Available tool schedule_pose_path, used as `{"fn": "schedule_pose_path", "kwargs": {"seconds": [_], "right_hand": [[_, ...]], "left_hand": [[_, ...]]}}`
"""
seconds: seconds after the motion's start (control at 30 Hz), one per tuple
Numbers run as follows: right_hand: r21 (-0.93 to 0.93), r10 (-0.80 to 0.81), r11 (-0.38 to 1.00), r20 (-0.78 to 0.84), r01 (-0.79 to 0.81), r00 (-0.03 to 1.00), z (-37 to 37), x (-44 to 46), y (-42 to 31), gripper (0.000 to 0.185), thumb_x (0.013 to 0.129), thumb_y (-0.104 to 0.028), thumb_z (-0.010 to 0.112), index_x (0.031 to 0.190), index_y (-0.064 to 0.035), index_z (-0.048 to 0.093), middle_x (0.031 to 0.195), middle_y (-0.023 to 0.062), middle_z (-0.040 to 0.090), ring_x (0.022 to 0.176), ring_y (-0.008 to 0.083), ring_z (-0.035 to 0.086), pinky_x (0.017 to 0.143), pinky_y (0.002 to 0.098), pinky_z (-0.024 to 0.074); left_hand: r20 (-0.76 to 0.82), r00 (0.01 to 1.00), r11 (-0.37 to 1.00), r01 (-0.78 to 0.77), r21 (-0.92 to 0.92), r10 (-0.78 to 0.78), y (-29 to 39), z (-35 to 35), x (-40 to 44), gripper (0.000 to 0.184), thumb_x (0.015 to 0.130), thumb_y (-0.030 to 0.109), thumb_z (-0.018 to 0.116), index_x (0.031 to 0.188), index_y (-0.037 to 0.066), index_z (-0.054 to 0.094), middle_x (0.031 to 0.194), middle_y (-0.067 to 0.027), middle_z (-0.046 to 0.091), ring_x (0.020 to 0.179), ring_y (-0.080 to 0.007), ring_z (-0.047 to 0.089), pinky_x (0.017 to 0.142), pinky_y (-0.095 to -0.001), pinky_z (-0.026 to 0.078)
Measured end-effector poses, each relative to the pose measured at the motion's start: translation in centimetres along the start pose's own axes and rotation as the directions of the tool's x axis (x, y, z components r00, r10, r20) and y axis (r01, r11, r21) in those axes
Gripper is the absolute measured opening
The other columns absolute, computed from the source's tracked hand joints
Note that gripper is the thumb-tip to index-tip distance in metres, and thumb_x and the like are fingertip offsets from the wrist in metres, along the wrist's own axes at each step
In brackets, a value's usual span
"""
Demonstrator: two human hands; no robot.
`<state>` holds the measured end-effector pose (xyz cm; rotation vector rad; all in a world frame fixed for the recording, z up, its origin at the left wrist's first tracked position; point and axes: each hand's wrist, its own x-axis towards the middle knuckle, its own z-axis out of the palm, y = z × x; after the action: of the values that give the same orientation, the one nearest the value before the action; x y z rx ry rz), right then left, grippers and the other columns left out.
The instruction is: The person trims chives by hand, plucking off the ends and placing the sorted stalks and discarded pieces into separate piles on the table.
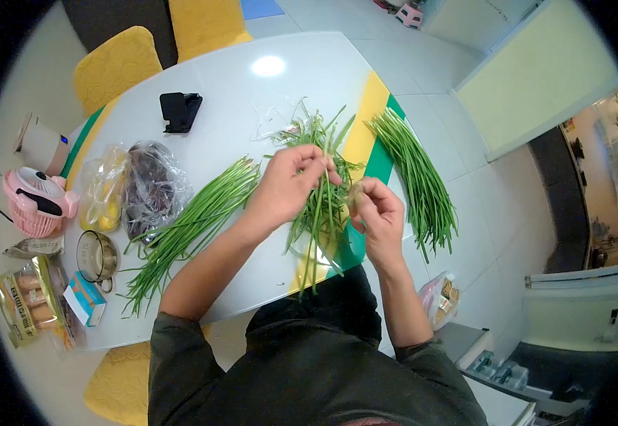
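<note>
Near the middle of the table, my left hand [289,179] pinches a few green stalks [329,142] by their pale ends. Close to its right, my right hand [378,213] has its fingertips pressed together on something too small to make out. Beneath both hands lies a loose, tangled pile of greens [307,206] with trimmed bits at its far end. One bundle of long green stalks [199,220] rests left of my left arm. Another neat bundle [415,177] lies on the table's right edge, its leaf ends hanging over.
On the white table [238,92] stand a black phone stand [180,111], bags of yellow [105,195] and dark produce [151,188], a glass cup [96,257], a blue-white box [85,299], snack packs [31,302] and a pink fan [38,202]. Yellow chairs [117,67] stand beyond.
</note>
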<state>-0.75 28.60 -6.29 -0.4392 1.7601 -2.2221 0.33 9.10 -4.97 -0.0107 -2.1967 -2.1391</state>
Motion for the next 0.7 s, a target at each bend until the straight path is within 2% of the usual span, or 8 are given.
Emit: {"fn": "schedule_pose_path", "kwargs": {"seconds": [0.2, 0.3, 0.4, 0.43, 0.53, 0.57, 0.67, 0.7], "right_hand": [[0.166, -0.082, 0.980, -0.148, 0.107, 0.985, -2.5, 0.1, -3.1, 0.006, 0.098, -0.008, 0.058, 0.096, -0.0037, 0.061, 0.075, -0.0007, 0.057, 0.060, 0.0025, 0.044, 0.048, 0.0155, 0.0289], [-0.109, -0.216, 0.975, -0.238, 0.195, 0.947, -2.7, 1.3, -3.4, 0.007, 0.095, -0.006, 0.062, 0.098, -0.0026, 0.067, 0.077, -0.0002, 0.062, 0.063, 0.0037, 0.050, 0.050, 0.0176, 0.0338], [-0.477, -0.387, 0.833, -0.144, 0.279, 0.911, -2.0, 3.6, -0.7, 0.009, 0.092, -0.005, 0.065, 0.098, -0.0029, 0.072, 0.082, 0.0009, 0.068, 0.067, 0.0050, 0.057, 0.055, 0.0198, 0.0398], [-0.667, -0.243, 0.726, -0.027, 0.164, 0.970, -1.8, 3.6, -1.0, 0.016, 0.091, -0.006, 0.065, 0.103, -0.0024, 0.075, 0.093, 0.0053, 0.073, 0.079, 0.0111, 0.066, 0.063, 0.0239, 0.0482], [-0.729, -0.141, 0.649, 0.168, 0.219, 0.976, -1.0, 3.7, 0.3, 0.023, 0.090, -0.006, 0.065, 0.111, -0.0020, 0.074, 0.105, 0.0111, 0.073, 0.090, 0.0174, 0.069, 0.070, 0.0260, 0.0520], [-0.658, -0.076, 0.739, 0.129, 0.142, 0.989, -1.0, 3.4, 0.0, 0.027, 0.091, -0.007, 0.065, 0.116, -0.0031, 0.073, 0.115, 0.0144, 0.071, 0.099, 0.0222, 0.069, 0.077, 0.0297, 0.0538], [-0.572, -0.300, 0.761, 0.106, 0.305, 0.948, -1.6, 3.9, 0.7, 0.024, 0.093, -0.007, 0.065, 0.115, -0.0036, 0.074, 0.112, 0.0134, 0.072, 0.096, 0.0204, 0.069, 0.077, 0.0299, 0.0532], [-0.523, -0.228, 0.823, 0.057, 0.223, 0.972, -0.6, 3.4, -0.8, 0.021, 0.093, -0.008, 0.065, 0.111, -0.0031, 0.075, 0.105, 0.0118, 0.073, 0.093, 0.0185, 0.068, 0.075, 0.0294, 0.0525]], "left_hand": [[-0.110, 0.992, 0.990, 0.052, -0.127, -0.066, 1.7, -3.0, 0.7, 0.022, 0.103, 0.022, 0.050, 0.103, 0.006, 0.065, 0.091, -0.0068, 0.073, 0.082, -0.0087, 0.062, 0.055, -0.0212, 0.047], [-0.102, 0.993, 0.988, 0.037, -0.147, -0.052, 1.9, -3.3, 0.8, 0.024, 0.104, 0.023, 0.050, 0.107, 0.005, 0.065, 0.094, -0.0081, 0.073, 0.085, -0.0104, 0.064, 0.058, -0.0227, 0.049], [-0.074, 0.996, 0.988, 0.031, -0.154, -0.043, 2.0, -3.0, 0.5, 0.026, 0.105, 0.024, 0.049, 0.111, 0.004, 0.065, 0.096, -0.0089, 0.073, 0.087, -0.0115, 0.065, 0.061, -0.0239, 0.051], [-0.063, 0.997, 0.987, 0.031, -0.158, -0.042, 2.1, -2.9, 0.4, 0.026, 0.105, 0.024, 0.049, 0.112, 0.004, 0.065, 0.097, -0.0090, 0.073, 0.087, -0.0117, 0.065, 0.062, -0.0240, 0.051], [-0.039, 0.998, 0.982, 0.034, -0.184, -0.042, 2.0, -2.9, 0.4, 0.027, 0.105, 0.025, 0.050, 0.114, 0.004, 0.064, 0.098, -0.0090, 0.073, 0.089, -0.0122, 0.065, 0.063, -0.0242, 0.051], [-0.030, 0.998, 0.980, 0.040, -0.197, -0.047, 1.8, -2.9, 0.4, 0.027, 0.105, 0.025, 0.050, 0.114, 0.004, 0.064, 0.098, -0.0090, 0.073, 0.089, -0.0123, 0.065, 0.063, -0.0242, 0.052], [-0.030, 0.999, 0.980, 0.033, -0.195, -0.039, 2.1, -2.9, 0.3, 0.027, 0.105, 0.026, 0.051, 0.114, 0.004, 0.064, 0.099, -0.0091, 0.073, 0.089, -0.0127, 0.066, 0.064, -0.0247, 0.053], [-0.024, 0.999, 0.978, 0.038, -0.206, -0.044, 2.0, -2.7, 0.3, 0.027, 0.105, 0.026, 0.051, 0.114, 0.004, 0.064, 0.100, -0.0091, 0.073, 0.089, -0.0128, 0.066, 0.064, -0.0250, 0.054]]}}
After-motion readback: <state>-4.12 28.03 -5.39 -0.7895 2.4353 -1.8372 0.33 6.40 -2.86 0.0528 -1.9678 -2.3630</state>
